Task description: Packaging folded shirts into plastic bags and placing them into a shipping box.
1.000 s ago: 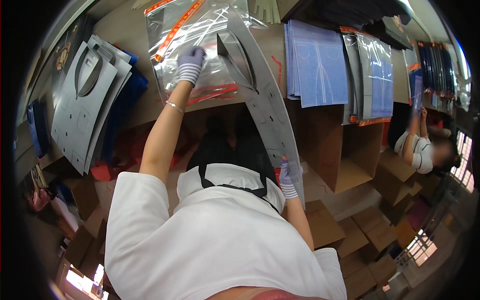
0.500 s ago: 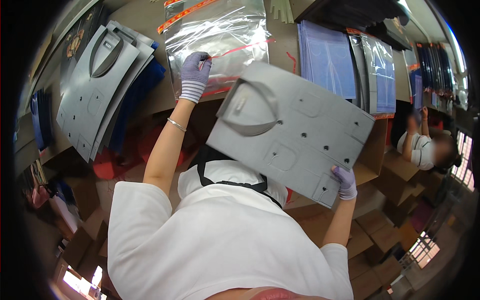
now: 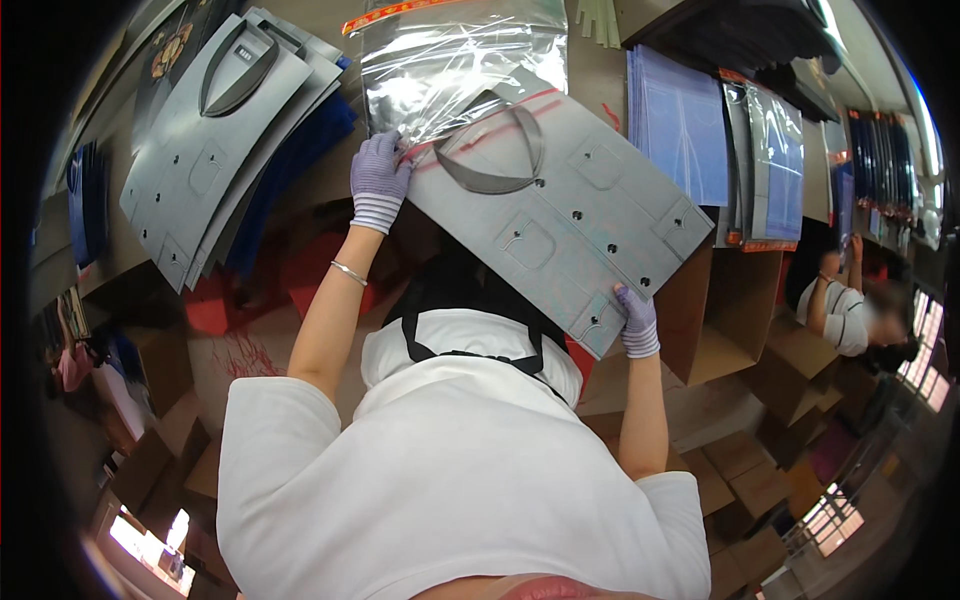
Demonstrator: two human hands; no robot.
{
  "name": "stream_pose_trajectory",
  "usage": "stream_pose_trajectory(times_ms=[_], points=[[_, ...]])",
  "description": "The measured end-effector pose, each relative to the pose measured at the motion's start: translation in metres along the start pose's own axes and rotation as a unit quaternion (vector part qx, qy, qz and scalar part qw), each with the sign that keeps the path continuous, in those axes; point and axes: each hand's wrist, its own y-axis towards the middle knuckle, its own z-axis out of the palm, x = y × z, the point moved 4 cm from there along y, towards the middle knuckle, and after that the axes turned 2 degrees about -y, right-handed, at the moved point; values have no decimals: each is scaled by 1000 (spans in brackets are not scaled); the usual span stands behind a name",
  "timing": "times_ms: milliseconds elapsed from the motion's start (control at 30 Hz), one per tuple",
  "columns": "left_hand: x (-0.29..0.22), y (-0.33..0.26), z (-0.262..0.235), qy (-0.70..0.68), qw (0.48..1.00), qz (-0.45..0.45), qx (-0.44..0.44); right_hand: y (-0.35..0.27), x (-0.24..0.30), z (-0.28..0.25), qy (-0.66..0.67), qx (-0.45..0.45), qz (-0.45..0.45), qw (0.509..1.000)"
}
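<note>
The right hand (image 3: pixel 637 322) gripped the near corner of the grey bag (image 3: pixel 560 215), a flat folded paper bag with a dark handle, so that its far edge could angle toward the clear sleeve (image 3: pixel 455 60). Beyond the bag's left side, the left hand (image 3: pixel 379 180) pinched the sleeve's open lip, apparently to hold the mouth open where the bag's handle end met it; that end looked just inside the lip, though the glare made this hard to tell. Left of the bag, a fanned stack of like bags (image 3: pixel 205 140) lay on the brown table (image 3: pixel 320 170), kept within easy reach. Right of the bag were blue sheets (image 3: pixel 680 125) and more sleeves. Further right, open cartons (image 3: pixel 715 320) stood on the floor, and a co-worker (image 3: pixel 840 310) sat past them.
</note>
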Motion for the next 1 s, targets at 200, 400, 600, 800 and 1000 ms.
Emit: stream_pose_trajectory(times_ms=[200,400,600,800,1000], points=[[7,-22,-6,-63,995,-68,-27,-6,2,23,82,-52,-24,995],[0,-15,-7,-113,991,-20,-66,-8,-34,18,116,-73,-4,990],[-51,-17,6,-189,981,45,4,-11,-42,50,197,-66,35,977],[17,15,103,-451,757,-453,137,30,-98,56,-14,61,78,995],[55,44,147,-227,830,-478,173,122,-7,53,-590,362,54,720]])
